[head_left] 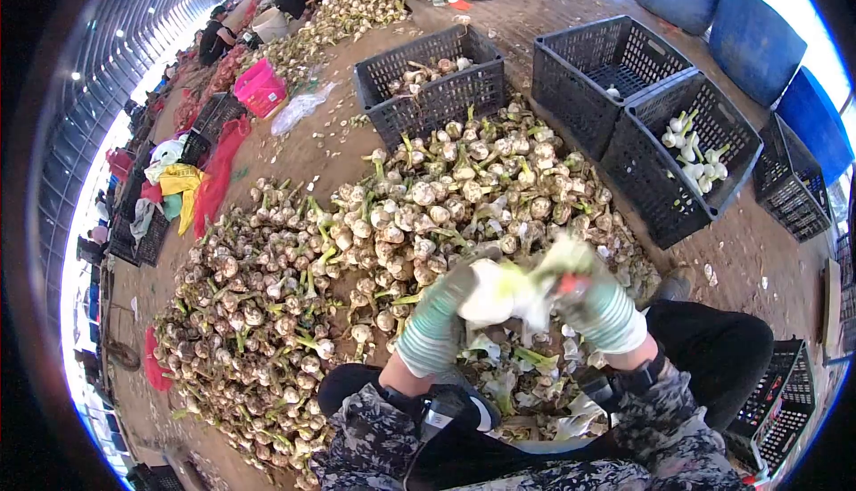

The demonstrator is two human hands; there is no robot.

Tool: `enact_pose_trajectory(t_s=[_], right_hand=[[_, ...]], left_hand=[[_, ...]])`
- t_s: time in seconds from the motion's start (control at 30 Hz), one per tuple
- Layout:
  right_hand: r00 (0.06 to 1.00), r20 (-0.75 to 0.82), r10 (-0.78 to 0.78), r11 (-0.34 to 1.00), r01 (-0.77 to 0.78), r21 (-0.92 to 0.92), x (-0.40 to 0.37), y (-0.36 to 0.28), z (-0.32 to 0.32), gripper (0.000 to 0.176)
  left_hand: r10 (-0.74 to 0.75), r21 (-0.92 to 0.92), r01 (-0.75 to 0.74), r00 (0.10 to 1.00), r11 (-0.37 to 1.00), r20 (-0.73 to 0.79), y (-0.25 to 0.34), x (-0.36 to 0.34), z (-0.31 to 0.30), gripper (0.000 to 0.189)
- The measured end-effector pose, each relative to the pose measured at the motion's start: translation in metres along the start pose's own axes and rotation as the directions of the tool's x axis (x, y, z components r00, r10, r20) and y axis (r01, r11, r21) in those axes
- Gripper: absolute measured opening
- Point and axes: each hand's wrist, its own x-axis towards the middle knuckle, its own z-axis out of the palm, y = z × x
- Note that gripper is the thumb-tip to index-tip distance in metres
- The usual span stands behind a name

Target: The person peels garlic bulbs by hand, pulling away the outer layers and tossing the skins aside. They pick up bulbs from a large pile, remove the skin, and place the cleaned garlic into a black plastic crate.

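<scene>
Left hand [434,317], in a striped glove, grasps a white garlic bulb [490,293] by its rounded side, perhaps because that leaves the stalk end exposed toward the other hand. Motion blurs the right hand [604,313], also gloved; a small red thing [573,284] shows at its fingers beside green leaf [566,255], but whether the fingers are clenched or released cannot be told. Both hands are raised in front of the seated person's lap, likely so the bulb stays clear of the papery peelings [499,388] below.

Just beyond spreads a heap of soiled garlic [428,192], wide and low, its near edge close enough to reach from a seat. Past it, one slatted crate [437,112] contains a few brownish bulbs. On the person's right, another crate [655,179] holds whiter bulbs [695,156] with short stalks, seemingly kept apart from the dirty ones. Against it stands a third crate [571,90], with one small pale piece inside.
</scene>
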Motion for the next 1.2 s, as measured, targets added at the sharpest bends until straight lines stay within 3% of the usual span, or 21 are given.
enact_pose_trajectory(t_s=[0.07, 0.1, 0.2, 0.27, 0.4, 0.47, 0.53, 0.57, 0.6, 0.67, 0.7, 0.73, 0.77, 0.8, 0.87, 0.93, 0.97, 1.0, 1.07, 1.13, 1.2], right_hand=[[0.953, -0.275, 0.127, 0.966, -0.056, 0.254, -0.012, -0.007, 0.021, 0.028], [0.953, -0.274, 0.128, 0.966, -0.057, 0.252, -0.012, -0.003, 0.016, 0.028], [0.958, -0.280, -0.057, 0.997, 0.071, 0.040, -0.007, 0.006, 0.004, 0.027], [0.967, -0.240, -0.090, 0.937, 0.001, -0.349, -0.012, -0.007, 0.020, 0.028], [0.974, -0.226, 0.000, 0.952, -0.069, -0.297, -0.022, -0.013, 0.033, 0.028], [0.989, -0.147, -0.033, 0.972, -0.003, -0.237, -0.015, -0.019, 0.010, 0.027], [0.765, -0.643, 0.028, 0.682, -0.485, -0.548, -0.007, -0.009, -0.052, 0.037], [0.753, -0.636, 0.167, 0.075, -0.653, -0.754, -0.006, -0.002, -0.073, 0.047], [0.672, -0.689, 0.271, -0.554, -0.477, -0.683, -0.008, 0.000, -0.085, 0.058], [0.610, -0.683, 0.403, -0.733, -0.232, -0.640, -0.016, -0.007, -0.079, 0.074], [0.706, -0.662, 0.252, -0.369, -0.562, -0.740, -0.018, -0.023, -0.071, 0.074], [0.701, -0.650, 0.294, -0.382, -0.537, -0.752, 0.002, -0.045, -0.038, 0.070], [0.854, -0.369, 0.367, -0.135, -0.344, -0.929, 0.004, -0.050, -0.043, 0.064], [0.853, -0.372, 0.365, -0.133, -0.348, -0.928, 0.002, -0.049, -0.041, 0.064], [0.909, -0.235, 0.343, 0.461, -0.381, -0.801, 0.008, -0.051, 0.002, 0.052], [0.960, -0.018, 0.280, 0.213, -0.080, -0.974, 0.009, -0.042, 0.006, 0.051], [0.904, -0.170, 0.392, 0.385, -0.329, -0.862, 0.013, -0.043, 0.012, 0.049], [0.904, -0.168, 0.394, 0.385, -0.328, -0.862, 0.010, -0.043, 0.010, 0.049], [0.905, -0.287, 0.314, 0.770, -0.420, -0.481, 0.005, -0.049, 0.005, 0.049], [0.857, -0.307, 0.414, 0.752, -0.512, -0.414, 0.004, -0.049, 0.008, 0.047], [0.923, -0.310, 0.227, 0.083, -0.335, -0.938, 0.010, -0.039, 0.013, 0.048]], left_hand=[[-0.069, -0.167, 0.080, 0.995, 0.983, 0.072, -0.002, 0.002, 0.000, 0.061], [-0.066, -0.169, 0.077, 0.995, 0.983, 0.072, -0.004, 0.003, 0.000, 0.061], [0.143, 0.203, -0.117, 0.983, 0.972, -0.118, -0.019, 0.014, -0.009, 0.061], [0.224, 0.168, -0.222, 0.975, 0.961, 0.007, -0.034, 0.016, -0.015, 0.061], [0.202, 0.335, -0.177, 0.979, 0.925, -0.040, -0.018, 0.001, 0.004, 0.079], [0.199, 0.307, -0.228, 0.972, 0.924, 0.125, -0.012, -0.001, 0.010, 0.071], [0.160, 0.338, -0.187, 0.981, 0.922, 0.108, -0.008, -0.005, 0.018, 0.071], [0.148, 0.267, -0.185, 0.977, 0.946, 0.156, -0.012, -0.003, 0.013, 0.071], [0.134, 0.196, -0.175, 0.969, 0.965, 0.206, -0.014, -0.002, 0.009, 0.071], [0.166, 0.265, -0.203, 0.974, 0.942, 0.157, -0.005, -0.004, 0.012, 0.078], [0.104, 0.334, -0.144, 0.985, 0.931, 0.135, -0.001, -0.005, 0.012, 0.080], [0.043, 0.404, -0.087, 0.992, 0.911, 0.116, 0.002, -0.006, 0.011, 0.082], [-0.010, 0.361, -0.037, 0.992, 0.932, 0.129, 0.002, -0.005, 0.012, 0.083], [-0.014, 0.362, -0.035, 0.991, 0.931, 0.132, -0.001, -0.004, 0.011, 0.083], [0.109, 0.506, -0.165, 0.984, 0.847, 0.138, -0.010, 0.002, 0.011, 0.095], [0.047, 0.434, -0.095, 0.992, 0.896, 0.121, -0.008, 0.001, 0.014, 0.094], [0.001, 0.396, -0.044, 0.994, 0.917, 0.107, -0.008, 0.000, 0.011, 0.091], [-0.047, 0.357, 0.010, 0.994, 0.934, 0.095, -0.009, 0.000, 0.007, 0.089], [0.045, 0.287, -0.088, 0.988, 0.954, 0.151, -0.009, 0.002, 0.006, 0.086], [-0.030, 0.418, 0.008, 0.999, 0.909, 0.046, -0.005, -0.003, 0.013, 0.072], [-0.058, 0.312, 0.042, 0.997, 0.949, 0.044, -0.005, -0.003, 0.016, 0.071]])
